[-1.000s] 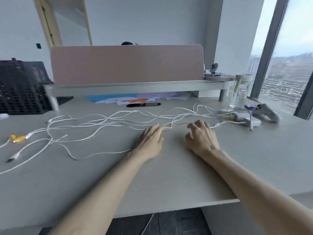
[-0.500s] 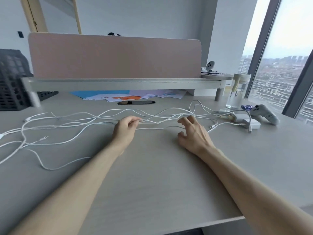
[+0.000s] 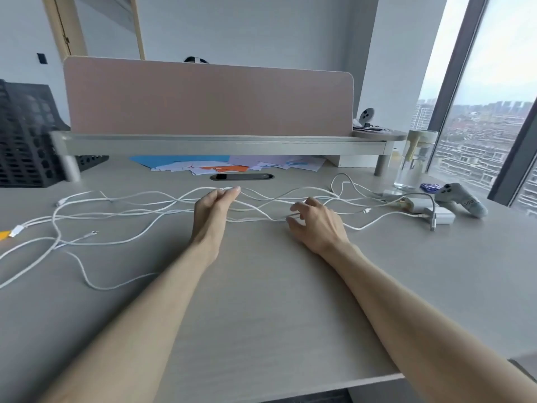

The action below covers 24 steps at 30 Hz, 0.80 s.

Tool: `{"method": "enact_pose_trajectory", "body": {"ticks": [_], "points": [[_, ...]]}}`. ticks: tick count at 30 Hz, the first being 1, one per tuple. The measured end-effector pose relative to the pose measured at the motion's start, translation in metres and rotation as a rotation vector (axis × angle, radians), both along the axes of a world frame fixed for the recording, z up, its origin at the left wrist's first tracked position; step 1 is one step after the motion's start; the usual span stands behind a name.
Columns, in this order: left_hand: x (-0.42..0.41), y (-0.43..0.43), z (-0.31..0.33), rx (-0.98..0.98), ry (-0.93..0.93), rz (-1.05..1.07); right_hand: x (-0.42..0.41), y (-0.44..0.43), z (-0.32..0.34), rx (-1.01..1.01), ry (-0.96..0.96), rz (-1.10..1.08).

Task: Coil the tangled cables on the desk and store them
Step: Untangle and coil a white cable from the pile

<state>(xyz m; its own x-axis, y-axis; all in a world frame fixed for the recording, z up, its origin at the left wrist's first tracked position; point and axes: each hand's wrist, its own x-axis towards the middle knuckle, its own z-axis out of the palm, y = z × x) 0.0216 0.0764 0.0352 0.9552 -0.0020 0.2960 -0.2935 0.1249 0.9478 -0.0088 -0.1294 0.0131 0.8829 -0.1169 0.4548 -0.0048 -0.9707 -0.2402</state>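
Note:
Several white cables [image 3: 130, 210] lie tangled across the grey desk [image 3: 261, 301], running from the left edge to white chargers [image 3: 436, 212] on the right. My left hand [image 3: 213, 206] reaches into the middle of the tangle and pinches a white strand at its fingertips. My right hand [image 3: 315, 221] hovers with curled, spread fingers over the strands just to the right, its fingertips touching a cable. One cable at the far left ends in a yellow plug [image 3: 4, 235].
A pink divider [image 3: 209, 97] on a raised grey shelf [image 3: 218, 145] stands behind the cables, with coloured papers [image 3: 220, 167] under it. A black crate [image 3: 26, 135] sits back left. A glass jar [image 3: 415, 161] and a grey handheld device [image 3: 462, 200] are back right, by the window.
My left hand has moved forward from the near cables to the far strands and now pinches one. My right hand has curled down onto the cables. The camera view shifted.

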Motion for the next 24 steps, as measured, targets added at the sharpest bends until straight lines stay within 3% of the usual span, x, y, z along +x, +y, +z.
{"method": "enact_pose_trajectory", "body": {"ticks": [4,8,11,21,24], "points": [[0.0,0.012,0.009,-0.187,0.065,0.039,0.005,-0.004,-0.003,0.01,-0.061,0.021],[0.002,0.018,0.006,-0.122,0.086,0.165,0.006,-0.008,-0.007,0.058,-0.242,0.044],[0.004,0.016,0.001,-0.072,0.039,0.169,0.004,-0.006,-0.006,0.054,-0.11,0.072],[-0.011,0.001,0.02,-0.334,0.082,-0.425,0.008,0.016,-0.007,-0.046,0.0,0.31],[-0.018,0.002,0.027,-0.415,0.096,-0.455,0.008,0.016,-0.008,-0.019,-0.019,0.381]]}}
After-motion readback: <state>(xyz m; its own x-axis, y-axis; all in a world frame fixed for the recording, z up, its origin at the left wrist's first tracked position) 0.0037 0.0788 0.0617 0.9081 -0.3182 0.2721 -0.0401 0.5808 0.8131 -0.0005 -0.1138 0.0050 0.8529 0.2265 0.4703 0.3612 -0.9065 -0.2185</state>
